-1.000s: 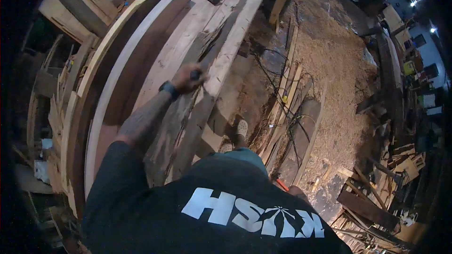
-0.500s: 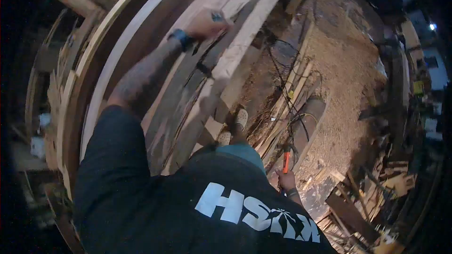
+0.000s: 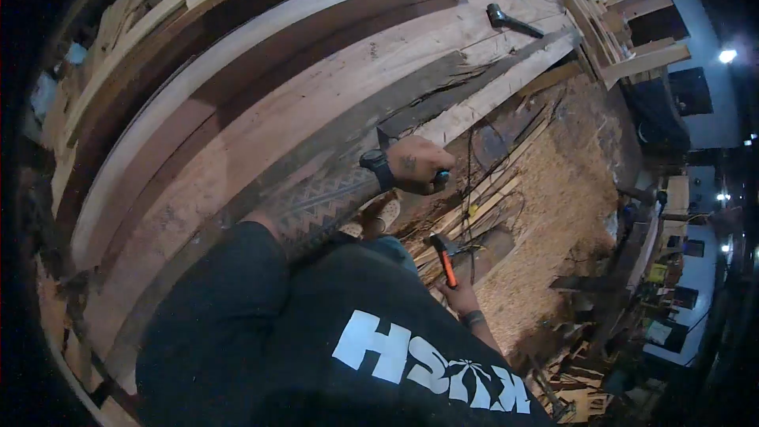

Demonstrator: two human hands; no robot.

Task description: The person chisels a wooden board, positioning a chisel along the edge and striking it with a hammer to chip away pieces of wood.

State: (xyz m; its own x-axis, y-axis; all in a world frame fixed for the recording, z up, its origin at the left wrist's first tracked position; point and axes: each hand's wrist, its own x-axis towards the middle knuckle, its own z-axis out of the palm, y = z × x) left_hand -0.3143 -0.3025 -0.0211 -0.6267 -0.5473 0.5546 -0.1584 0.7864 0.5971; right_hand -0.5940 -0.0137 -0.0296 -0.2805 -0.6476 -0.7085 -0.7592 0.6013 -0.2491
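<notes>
My left hand (image 3: 421, 164), with a watch on its wrist, is closed around what looks like a chisel. The chisel's blue-green handle end (image 3: 443, 177) pokes out by the thumb, and a dark flat blade (image 3: 383, 139) shows on the other side; the grip itself is hidden. This hand is over the near edge of a long, split wooden timber (image 3: 332, 142). Lower right, my right hand (image 3: 458, 298) grips a hammer (image 3: 447, 265) by its orange handle, the dark head pointing up and away from me.
A black tool with a round head (image 3: 514, 22) lies on the timber's far end. Curved planks (image 3: 237, 39) rise on the left. Cables (image 3: 472, 162) and thin wood strips (image 3: 506, 166) cross the floor beside sawdust (image 3: 553, 221). Scrap wood (image 3: 581, 395) is piled lower right.
My view has turned, and the timber now runs more across it. My left hand has drawn back from over the timber toward its near edge. The hammer stays in my right hand.
</notes>
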